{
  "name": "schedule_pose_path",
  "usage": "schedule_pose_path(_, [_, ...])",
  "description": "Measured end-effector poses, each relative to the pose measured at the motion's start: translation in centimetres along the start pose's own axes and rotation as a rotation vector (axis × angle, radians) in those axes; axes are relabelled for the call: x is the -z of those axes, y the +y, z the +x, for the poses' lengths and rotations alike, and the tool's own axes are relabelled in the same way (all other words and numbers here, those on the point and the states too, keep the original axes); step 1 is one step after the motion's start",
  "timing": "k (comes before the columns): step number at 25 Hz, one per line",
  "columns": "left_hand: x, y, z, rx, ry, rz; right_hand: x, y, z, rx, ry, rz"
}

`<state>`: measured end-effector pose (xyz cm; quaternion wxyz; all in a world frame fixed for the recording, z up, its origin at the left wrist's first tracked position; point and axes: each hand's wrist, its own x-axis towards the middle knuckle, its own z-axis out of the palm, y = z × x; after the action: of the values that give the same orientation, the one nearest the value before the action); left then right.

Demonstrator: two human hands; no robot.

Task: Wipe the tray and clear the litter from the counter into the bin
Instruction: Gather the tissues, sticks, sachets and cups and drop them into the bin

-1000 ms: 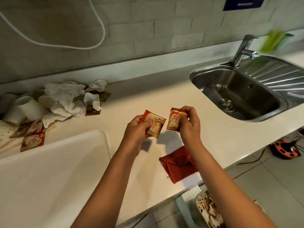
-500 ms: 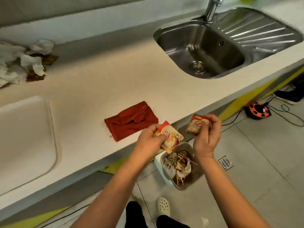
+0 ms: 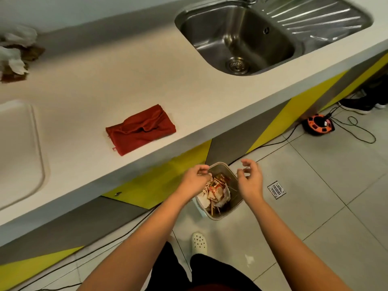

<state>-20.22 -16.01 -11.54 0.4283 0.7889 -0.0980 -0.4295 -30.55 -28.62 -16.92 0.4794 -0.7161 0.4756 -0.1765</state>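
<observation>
Both hands, left hand point(image 3: 196, 180) and right hand point(image 3: 249, 179), hung loose-fingered and empty over the bin point(image 3: 236, 203) at lower centre, while remaining litter point(image 3: 15, 52) lay upper left on the counter point(image 3: 130, 76), nearer the left hand

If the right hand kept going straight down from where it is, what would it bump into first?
Probably the bin. The right hand hangs empty, fingers loosely curled, over the bin's right rim, so going down it would likely meet that rim or the litter inside. One view only, so depth is uncertain.
</observation>
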Motion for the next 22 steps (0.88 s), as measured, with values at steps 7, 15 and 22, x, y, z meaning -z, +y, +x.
schedule_pose_path(7, [7.8, 7.3, -4.3, -0.279, 0.080, -0.252, -3.0, -11.5, 0.1, 0.397, 0.010, 0.197])
schedule_pose_path(15, [22.6, 8.1, -6.9, -0.355, 0.353, -0.427, -12.0, -24.1, -1.9, 0.543, -0.223, 0.227])
schedule_pose_path(22, [34.7, 4.8, -6.6, -0.367, 0.562, -0.527, -21.4, -29.1, -3.2, 0.596, -0.372, 0.145])
